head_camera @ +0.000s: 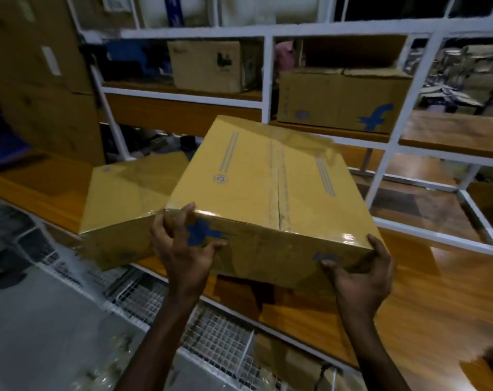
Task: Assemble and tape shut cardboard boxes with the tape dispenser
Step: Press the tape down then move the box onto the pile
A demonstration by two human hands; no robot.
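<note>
**Sealed box held tilted over the tabletop**

The taped yellow-brown cardboard box (267, 179) is off the orange-brown wooden tabletop (451, 292), with its far edge raised toward the white metal shelf rack (267, 80) at 12 o'clock. Glossy tape runs along its top seam. The left hand (183, 249) grasps the near left corner, fingers curled over the top edge. The right hand (358, 275) cups the near right corner from below, thumb on the front face.

A second closed yellow-brown cardboard box (121, 198) lies at 9 o'clock — whether the two touch I cannot tell.

The hold looks risky. Both grips sit on the near corners only, so the far end hangs unsupported, and the slick tape could let the box slide out. Swinging toward 9 o'clock could knock the neighbour over the tabletop's edge. No tape dispenser is in view.
</note>
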